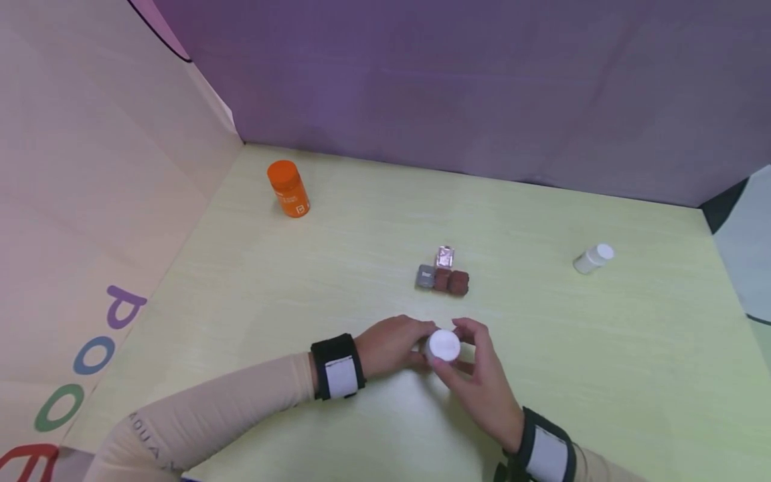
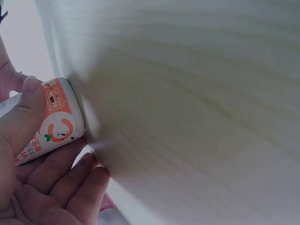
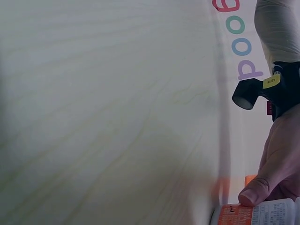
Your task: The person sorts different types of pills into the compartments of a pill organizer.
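Observation:
A white bottle (image 2: 61, 119) with an orange-and-white label stands on or just above the table, its round white cap (image 1: 444, 345) facing up in the head view. My left hand (image 1: 391, 345) holds the bottle's body from the left, the thumb lying across the label in the left wrist view. From the right, my right hand (image 1: 484, 388) curls its thumb and fingers about the cap, thumb against its near edge. Just beyond the hands lie two dark red cubes (image 1: 452, 282), a grey cube (image 1: 425, 276) and a small shiny pinkish square piece (image 1: 445, 257).
An orange jar (image 1: 289, 189) is at the table's back left. Off to the right, a small white bottle (image 1: 593, 258) has its cap on. A purple curtain (image 1: 458, 94) borders the back, and a pale sheet with coloured letters (image 1: 90, 355) hangs at the left.

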`<state>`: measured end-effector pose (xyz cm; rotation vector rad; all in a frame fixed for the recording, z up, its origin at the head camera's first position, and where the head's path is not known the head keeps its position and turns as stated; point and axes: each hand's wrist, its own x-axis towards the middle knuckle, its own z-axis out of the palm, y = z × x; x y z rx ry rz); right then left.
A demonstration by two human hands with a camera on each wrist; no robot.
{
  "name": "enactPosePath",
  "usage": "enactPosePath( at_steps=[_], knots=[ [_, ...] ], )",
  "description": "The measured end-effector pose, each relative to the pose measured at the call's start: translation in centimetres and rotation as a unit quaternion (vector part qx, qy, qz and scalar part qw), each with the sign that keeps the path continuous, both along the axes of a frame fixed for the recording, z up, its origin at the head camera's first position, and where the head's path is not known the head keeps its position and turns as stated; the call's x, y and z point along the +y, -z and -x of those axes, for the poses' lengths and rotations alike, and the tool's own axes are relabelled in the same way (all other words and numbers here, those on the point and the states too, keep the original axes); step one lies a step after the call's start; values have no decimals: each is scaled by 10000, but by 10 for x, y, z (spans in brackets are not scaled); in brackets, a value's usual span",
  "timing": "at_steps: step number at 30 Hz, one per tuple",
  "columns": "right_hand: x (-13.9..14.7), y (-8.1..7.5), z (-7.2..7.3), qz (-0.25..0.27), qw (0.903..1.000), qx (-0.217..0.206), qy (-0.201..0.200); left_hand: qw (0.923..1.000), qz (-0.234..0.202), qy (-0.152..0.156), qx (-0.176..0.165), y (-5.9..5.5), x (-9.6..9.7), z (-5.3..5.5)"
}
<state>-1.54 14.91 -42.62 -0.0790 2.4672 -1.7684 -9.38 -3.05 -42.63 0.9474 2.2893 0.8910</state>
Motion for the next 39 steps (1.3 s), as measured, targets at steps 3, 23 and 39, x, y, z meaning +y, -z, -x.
enactPosePath(
  at_steps=[3, 23, 39],
  knots=[
    [0, 2, 1, -7, 10000, 41, 13, 10000, 19, -14, -21, 0, 0, 0],
    [0, -1, -1, -226, 9993, 286, -118, 9999, -54, 58, 110, 1, 0, 1],
    [-1, -1, -1, -247, 9977, 586, -232, 9999, -19, 60, 128, 0, -1, 0]
  ],
)
